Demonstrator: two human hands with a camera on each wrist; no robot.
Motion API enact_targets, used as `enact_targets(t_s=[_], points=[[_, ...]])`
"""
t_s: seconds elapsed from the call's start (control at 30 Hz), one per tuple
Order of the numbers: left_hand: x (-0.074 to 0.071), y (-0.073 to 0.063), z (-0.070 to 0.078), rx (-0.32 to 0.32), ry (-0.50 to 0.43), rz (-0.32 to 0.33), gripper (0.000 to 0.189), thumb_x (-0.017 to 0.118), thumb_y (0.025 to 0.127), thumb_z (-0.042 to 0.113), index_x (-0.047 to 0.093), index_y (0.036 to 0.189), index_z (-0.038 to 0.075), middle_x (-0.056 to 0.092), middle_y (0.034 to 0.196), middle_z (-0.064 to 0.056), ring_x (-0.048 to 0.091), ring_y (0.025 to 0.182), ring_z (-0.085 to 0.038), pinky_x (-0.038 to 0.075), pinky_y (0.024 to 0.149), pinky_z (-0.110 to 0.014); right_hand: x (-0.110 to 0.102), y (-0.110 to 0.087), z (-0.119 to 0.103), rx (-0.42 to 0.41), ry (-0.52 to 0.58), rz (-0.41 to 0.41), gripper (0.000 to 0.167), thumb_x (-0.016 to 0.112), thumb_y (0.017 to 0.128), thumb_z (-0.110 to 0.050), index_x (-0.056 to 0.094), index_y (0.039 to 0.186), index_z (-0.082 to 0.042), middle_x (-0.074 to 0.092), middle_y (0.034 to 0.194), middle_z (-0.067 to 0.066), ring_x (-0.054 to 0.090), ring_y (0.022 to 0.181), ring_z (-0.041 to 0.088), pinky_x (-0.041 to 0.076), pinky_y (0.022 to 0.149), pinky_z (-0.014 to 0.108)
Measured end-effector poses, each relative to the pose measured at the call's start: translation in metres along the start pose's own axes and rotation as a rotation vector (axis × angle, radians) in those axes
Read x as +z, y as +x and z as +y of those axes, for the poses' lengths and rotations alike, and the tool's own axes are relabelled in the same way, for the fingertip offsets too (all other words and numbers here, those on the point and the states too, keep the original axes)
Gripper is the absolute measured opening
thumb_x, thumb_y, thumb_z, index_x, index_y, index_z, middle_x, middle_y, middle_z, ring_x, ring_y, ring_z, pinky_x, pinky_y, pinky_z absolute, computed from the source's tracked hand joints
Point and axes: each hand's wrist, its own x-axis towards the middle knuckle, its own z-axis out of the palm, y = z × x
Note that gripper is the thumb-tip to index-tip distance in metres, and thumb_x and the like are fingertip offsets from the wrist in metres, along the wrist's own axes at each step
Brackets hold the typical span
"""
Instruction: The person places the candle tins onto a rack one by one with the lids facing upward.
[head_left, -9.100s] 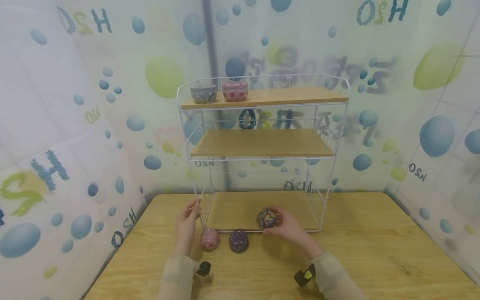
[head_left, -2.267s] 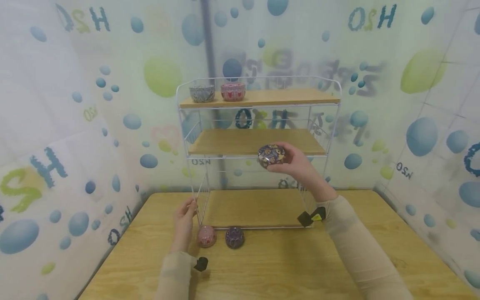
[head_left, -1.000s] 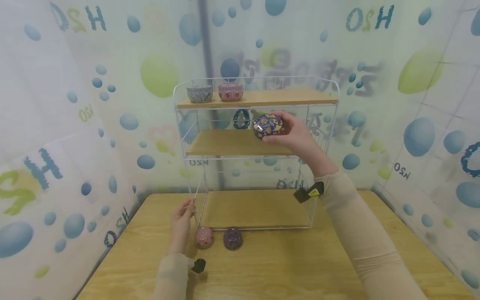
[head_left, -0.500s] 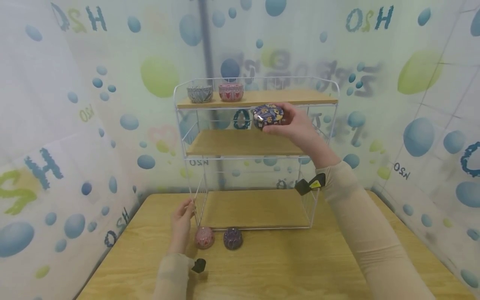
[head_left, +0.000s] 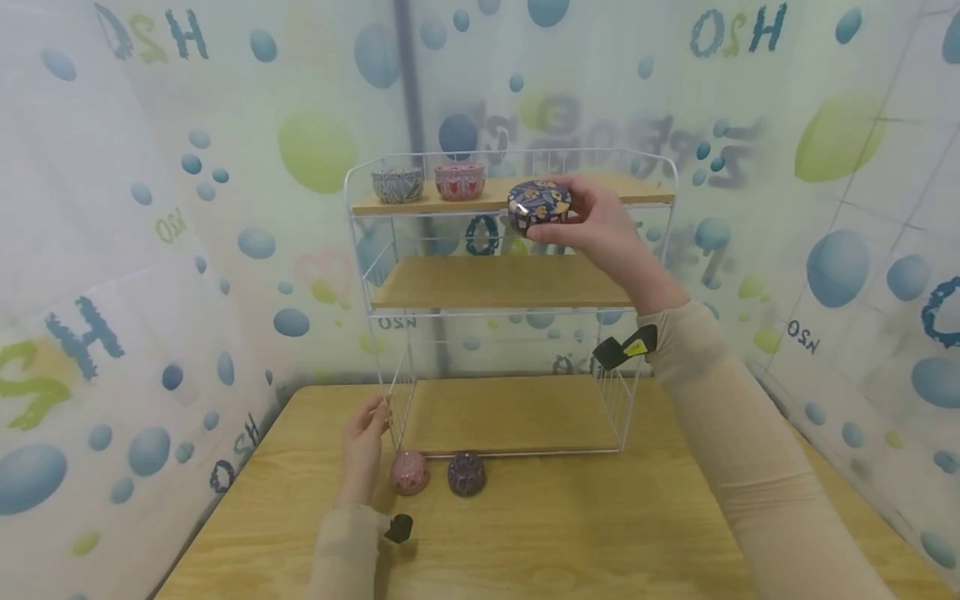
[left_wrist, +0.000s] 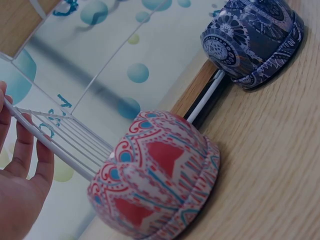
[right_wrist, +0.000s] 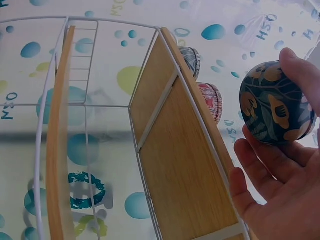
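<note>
My right hand grips a round dark-blue tin with yellow flowers, at the front edge of the rack's top shelf. The right wrist view shows thumb and fingers around this tin, out in front of the board. Low on the left, my left hand holds the white wire post of the rack, its fingers hooked behind the wire. On the table before the bottom shelf stand a pink tin with red hearts and a dark purple tin.
A grey patterned tin and a pink-red tin sit side by side at the top shelf's left. Below are the middle shelf and bottom shelf. The rack stands on a wooden table against a bubble-print curtain.
My right hand has lifted the blue-yellow tin from near the bottom shelf, past the middle shelf, to the top shelf's edge. My left hand stays at the post.
</note>
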Motion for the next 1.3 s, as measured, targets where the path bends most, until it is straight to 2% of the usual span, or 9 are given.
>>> enact_targets(t_s=[0.13, 0.33, 0.53, 0.73, 0.87, 1.03, 1.13, 1.3], points=[[0.000, 0.000, 0.001, 0.006, 0.007, -0.002, 0.036, 0.052, 0.102, 0.024, 0.055, 0.127, 0.000, 0.057, 0.122, -0.005, 0.047, 0.119, -0.032, 0.043, 0.097, -0.031, -0.002, 0.003, -0.006, 0.008, -0.036, 0.007, 0.068, 0.080, 0.081, -0.016, 0.048, 0.141, -0.011, 0.057, 0.128, 0.009, 0.058, 0.107, 0.022, 0.053, 0.083, 0.028], [-0.001, 0.001, 0.000, 0.012, -0.002, -0.001, 0.034, 0.053, 0.101, 0.023, 0.057, 0.125, 0.000, 0.059, 0.121, -0.003, 0.048, 0.119, -0.032, 0.041, 0.100, -0.038, -0.005, 0.008, -0.014, -0.003, -0.090, 0.018, 0.070, 0.080, 0.081, -0.020, 0.047, 0.142, -0.014, 0.057, 0.128, 0.009, 0.059, 0.107, 0.022, 0.052, 0.084, 0.028], [0.000, 0.003, 0.001, 0.010, 0.012, 0.002, 0.036, 0.053, 0.101, 0.025, 0.056, 0.125, -0.001, 0.059, 0.117, -0.001, 0.048, 0.119, -0.034, 0.040, 0.099, -0.038, -0.007, 0.013, -0.020, -0.015, -0.139, 0.019, 0.072, 0.080, 0.081, -0.026, 0.046, 0.143, -0.015, 0.057, 0.128, 0.006, 0.056, 0.105, 0.020, 0.050, 0.082, 0.031], [0.003, 0.004, 0.002, 0.022, 0.018, 0.026, 0.035, 0.054, 0.101, 0.022, 0.056, 0.123, -0.005, 0.061, 0.114, 0.001, 0.051, 0.113, -0.028, 0.044, 0.095, -0.033, -0.009, 0.019, -0.023, -0.040, -0.169, 0.019, 0.067, 0.079, 0.082, -0.027, 0.050, 0.140, -0.015, 0.057, 0.125, 0.005, 0.054, 0.103, 0.020, 0.048, 0.079, 0.032], [0.003, 0.003, 0.002, 0.025, 0.030, 0.033, 0.034, 0.053, 0.101, 0.020, 0.056, 0.123, -0.006, 0.062, 0.113, 0.003, 0.052, 0.112, -0.028, 0.046, 0.094, -0.030, -0.010, 0.022, -0.025, -0.036, -0.188, 0.007, 0.069, 0.078, 0.083, -0.030, 0.047, 0.143, -0.015, 0.056, 0.126, 0.004, 0.053, 0.105, 0.019, 0.047, 0.081, 0.033], [0.002, 0.003, 0.000, -0.001, 0.033, 0.021, 0.035, 0.052, 0.101, 0.021, 0.054, 0.126, -0.004, 0.061, 0.112, 0.007, 0.052, 0.111, -0.024, 0.045, 0.094, -0.028, -0.012, 0.026, -0.027, -0.010, -0.217, 0.000, 0.070, 0.078, 0.082, -0.034, 0.047, 0.143, -0.018, 0.057, 0.125, 0.005, 0.052, 0.107, 0.019, 0.046, 0.084, 0.035], [0.001, 0.001, 0.001, -0.007, 0.026, 0.017, 0.036, 0.052, 0.102, 0.022, 0.054, 0.128, -0.003, 0.061, 0.111, 0.008, 0.053, 0.110, -0.020, 0.044, 0.094, -0.028, -0.013, 0.030, -0.028, -0.001, -0.224, -0.005, 0.069, 0.078, 0.082, -0.036, 0.047, 0.143, -0.020, 0.057, 0.124, 0.004, 0.051, 0.107, 0.018, 0.046, 0.085, 0.036], [0.000, -0.002, 0.000, 0.001, 0.022, 0.008, 0.037, 0.052, 0.102, 0.023, 0.054, 0.128, -0.003, 0.061, 0.112, 0.003, 0.055, 0.106, -0.015, 0.044, 0.097, -0.033, -0.013, 0.036, -0.026, 0.015, -0.250, -0.014, 0.072, 0.077, 0.082, -0.039, 0.045, 0.144, -0.022, 0.056, 0.125, 0.004, 0.051, 0.106, 0.018, 0.046, 0.087, 0.039]])
